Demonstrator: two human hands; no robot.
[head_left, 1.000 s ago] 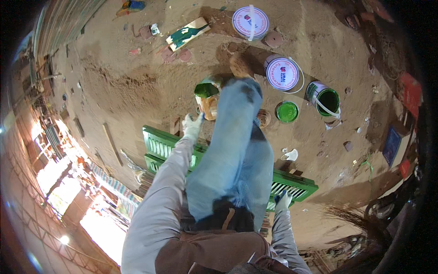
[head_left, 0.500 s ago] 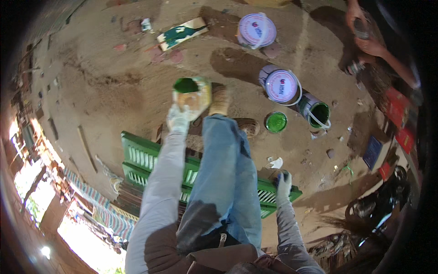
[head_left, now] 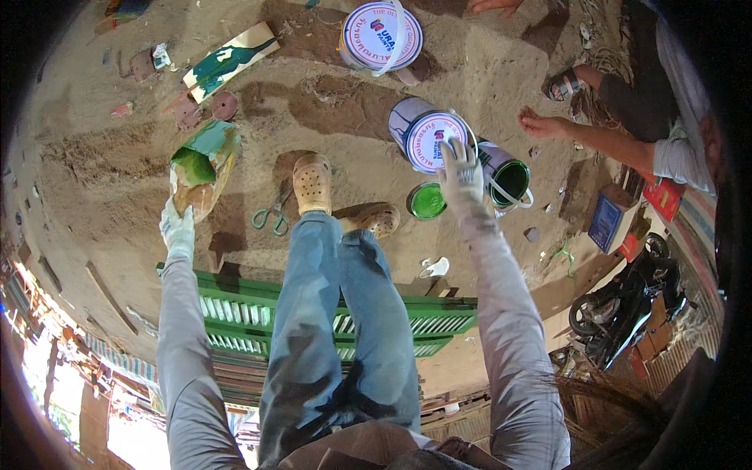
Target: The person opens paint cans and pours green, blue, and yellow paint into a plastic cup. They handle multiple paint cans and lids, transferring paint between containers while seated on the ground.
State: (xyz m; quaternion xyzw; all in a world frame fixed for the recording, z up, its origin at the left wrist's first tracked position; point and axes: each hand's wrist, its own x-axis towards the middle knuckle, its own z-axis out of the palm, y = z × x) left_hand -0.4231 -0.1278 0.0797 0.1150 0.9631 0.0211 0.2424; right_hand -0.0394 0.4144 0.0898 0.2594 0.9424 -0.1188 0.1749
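My left hand (head_left: 178, 227), in a pale paint-stained glove, grips the near end of a cut-open plastic container (head_left: 221, 184) with green paint inside, held at the left. My right hand (head_left: 464, 174), gloved too, reaches forward with its fingers spread over the white lid of a paint bucket (head_left: 427, 149). Whether the fingertips touch the lid, I cannot tell. Just right of that hand stands an open can of green paint (head_left: 513, 182) with a white handle. To its left lies a round lid coated in green paint (head_left: 428, 201).
Green louvred shutters (head_left: 235, 309) lie across behind my legs. Scissors (head_left: 271, 218) rest by my shoe. Farther off are another lidded bucket (head_left: 381, 37) and a paint-smeared board (head_left: 231, 61). A co-worker's hand (head_left: 544, 125) extends from the right, near a blue box (head_left: 609, 223).
My right hand has gone from the shutters' right end forward to the bucket lid. My left hand has carried the container leftward. The view has shifted, and the co-worker's hands have come apart.
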